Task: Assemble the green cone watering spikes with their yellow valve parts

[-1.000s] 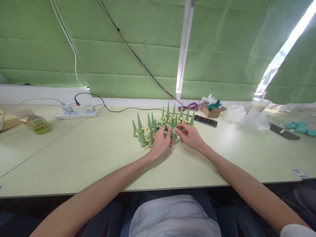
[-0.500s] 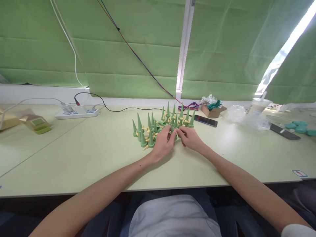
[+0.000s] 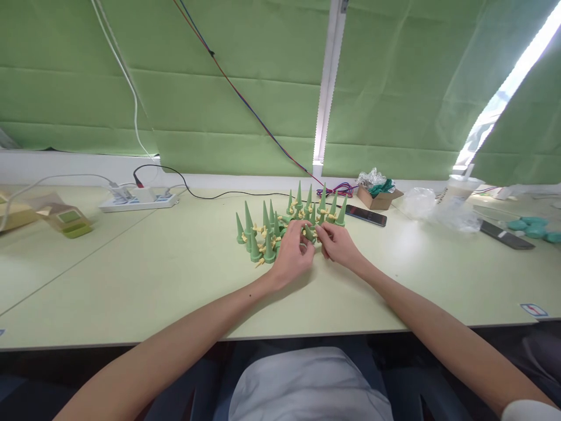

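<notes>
Several green cones with small yellow pieces stand on the pale table, some in a left group [image 3: 254, 237] and some in a back right group [image 3: 322, 204]. My left hand [image 3: 294, 252] is closed around a tilted green cone [image 3: 309, 234] at the near side of the groups. Just right of it, my right hand [image 3: 335, 242] pinches at the end of that cone, where a small yellow bit shows between the fingertips. Other green parts lie behind my left hand, partly hidden by it.
Behind the cones to the right lies a black phone [image 3: 366, 215]. A cardboard box [image 3: 380, 199], a plastic bag [image 3: 418, 202] and a lidded cup [image 3: 458, 188] stand further right. At the left is a white power strip [image 3: 139, 202], its black cable crossing behind.
The cone at my left hand has tilted and shows more now. My left thumb has moved down and away from my right fingertips.
</notes>
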`<act>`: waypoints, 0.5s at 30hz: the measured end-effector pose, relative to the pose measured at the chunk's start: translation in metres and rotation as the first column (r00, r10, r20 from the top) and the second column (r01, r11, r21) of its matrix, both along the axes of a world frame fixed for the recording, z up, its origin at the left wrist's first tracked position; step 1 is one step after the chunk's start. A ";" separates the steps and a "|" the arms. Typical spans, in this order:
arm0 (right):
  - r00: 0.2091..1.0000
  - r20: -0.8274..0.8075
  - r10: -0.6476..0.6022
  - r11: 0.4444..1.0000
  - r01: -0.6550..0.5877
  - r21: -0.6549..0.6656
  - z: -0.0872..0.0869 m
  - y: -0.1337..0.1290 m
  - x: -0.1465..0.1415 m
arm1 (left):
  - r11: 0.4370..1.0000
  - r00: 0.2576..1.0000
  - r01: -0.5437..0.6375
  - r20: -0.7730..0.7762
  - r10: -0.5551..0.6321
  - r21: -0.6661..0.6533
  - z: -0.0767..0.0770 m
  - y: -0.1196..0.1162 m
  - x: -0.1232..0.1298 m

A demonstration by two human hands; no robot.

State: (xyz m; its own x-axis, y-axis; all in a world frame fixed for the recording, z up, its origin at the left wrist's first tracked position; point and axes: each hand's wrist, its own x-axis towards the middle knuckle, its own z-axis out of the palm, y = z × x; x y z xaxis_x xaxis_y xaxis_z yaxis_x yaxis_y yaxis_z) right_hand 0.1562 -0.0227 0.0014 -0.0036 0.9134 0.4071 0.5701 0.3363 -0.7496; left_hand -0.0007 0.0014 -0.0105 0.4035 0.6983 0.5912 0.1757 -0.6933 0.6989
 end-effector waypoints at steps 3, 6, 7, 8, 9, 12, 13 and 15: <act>1.000 -0.027 0.008 1.000 -0.008 -0.002 -0.001 0.000 0.000 | 0.998 1.000 -0.005 0.008 0.005 -0.067 0.002 -0.001 -0.001; 0.998 -0.055 0.020 1.000 -0.020 0.001 -0.003 0.002 0.001 | 0.989 1.000 0.008 0.026 -0.004 -0.145 0.004 -0.002 -0.001; 0.998 -0.064 0.024 1.000 -0.023 0.004 -0.004 0.002 0.001 | 0.988 0.999 0.009 0.036 -0.004 -0.152 0.005 -0.002 -0.002; 0.997 -0.073 0.027 1.000 -0.026 0.008 -0.004 0.003 0.001 | 0.988 0.999 0.010 0.047 -0.002 -0.153 0.005 -0.002 -0.002; 0.996 -0.081 0.029 1.000 -0.028 0.013 -0.004 0.003 0.001 | 0.989 0.998 0.008 0.056 0.001 -0.150 0.005 -0.002 -0.002; 0.994 -0.107 0.035 0.999 -0.032 0.030 -0.005 0.004 0.000 | 0.988 0.998 -0.007 0.065 0.017 -0.152 0.005 -0.002 -0.002; 0.992 -0.120 0.036 0.999 -0.031 0.038 -0.005 0.003 0.000 | 0.987 0.997 -0.020 0.064 0.031 -0.157 0.005 -0.002 -0.001; 0.987 -0.154 0.037 0.998 -0.029 0.054 -0.004 0.003 -0.001 | 0.985 0.996 -0.055 0.059 0.066 -0.165 0.004 -0.001 -0.001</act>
